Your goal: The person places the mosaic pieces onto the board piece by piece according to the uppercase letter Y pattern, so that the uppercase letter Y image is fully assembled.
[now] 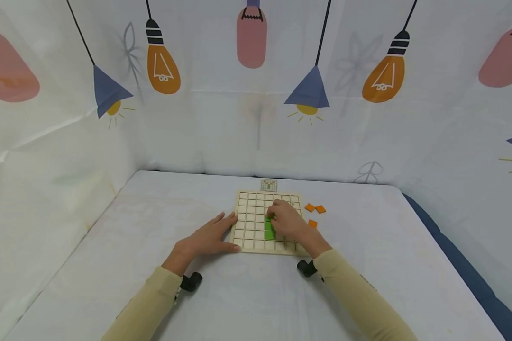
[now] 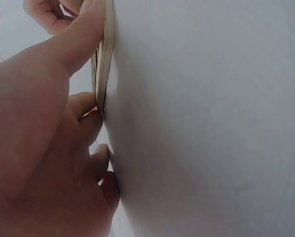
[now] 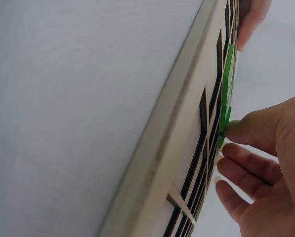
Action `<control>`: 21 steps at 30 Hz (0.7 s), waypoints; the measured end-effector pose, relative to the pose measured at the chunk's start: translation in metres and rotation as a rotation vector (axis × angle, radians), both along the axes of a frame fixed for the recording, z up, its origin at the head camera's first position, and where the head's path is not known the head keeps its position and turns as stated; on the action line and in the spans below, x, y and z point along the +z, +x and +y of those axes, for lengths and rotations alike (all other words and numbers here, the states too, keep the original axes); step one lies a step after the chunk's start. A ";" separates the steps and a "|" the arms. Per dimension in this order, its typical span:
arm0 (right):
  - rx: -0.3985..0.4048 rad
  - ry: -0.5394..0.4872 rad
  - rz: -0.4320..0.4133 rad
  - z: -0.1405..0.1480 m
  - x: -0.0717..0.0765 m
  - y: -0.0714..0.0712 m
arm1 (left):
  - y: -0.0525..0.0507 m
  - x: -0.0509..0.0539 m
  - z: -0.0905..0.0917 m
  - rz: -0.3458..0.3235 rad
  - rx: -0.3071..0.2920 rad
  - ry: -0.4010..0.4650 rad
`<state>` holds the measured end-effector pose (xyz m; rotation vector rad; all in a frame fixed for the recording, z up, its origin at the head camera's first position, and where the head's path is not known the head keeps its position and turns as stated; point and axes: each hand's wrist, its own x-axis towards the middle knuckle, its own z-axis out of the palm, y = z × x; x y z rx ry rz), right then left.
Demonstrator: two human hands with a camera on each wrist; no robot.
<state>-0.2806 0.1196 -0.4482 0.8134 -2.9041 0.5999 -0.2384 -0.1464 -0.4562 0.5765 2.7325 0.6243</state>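
Wooden grid board (image 1: 249, 225) lies flat on the white table (image 1: 247, 308), roughly midway between the table's left and right edges and close to its far edge. Nearest, two pale yellow sleeves (image 1: 145, 303) come in from the near side, with a black device (image 1: 191, 282) at each wrist. The left hand (image 1: 209, 237) is spread and relaxed, its thumb resting at the board's near-left corner and its fingers reaching along the left edge. Over the board, right of its middle, the right hand (image 1: 291, 220) has its fingers curled and pinches a green tile (image 3: 221, 140); whether that tile is fully seated in a cell, I cannot tell. Just nearer, other green tiles (image 1: 269, 234) fill cells of one column. Three orange tiles (image 1: 320, 209) lie on the table by the board's right edge, toward its far-right corner. Just beyond the board's far edge is a small patterned card (image 1: 269, 185). Past the table's far edge hangs a white sheet (image 1: 222, 128) printed with lamps and bulbs.
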 end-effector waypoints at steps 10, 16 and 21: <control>0.003 0.054 0.030 0.003 -0.002 0.000 | 0.000 -0.002 0.000 -0.005 0.000 0.008; 0.014 0.064 0.065 0.003 -0.001 -0.001 | -0.001 -0.001 -0.001 -0.006 0.006 0.017; 0.021 0.079 0.072 0.006 -0.002 -0.002 | -0.001 -0.001 -0.001 -0.008 0.002 0.008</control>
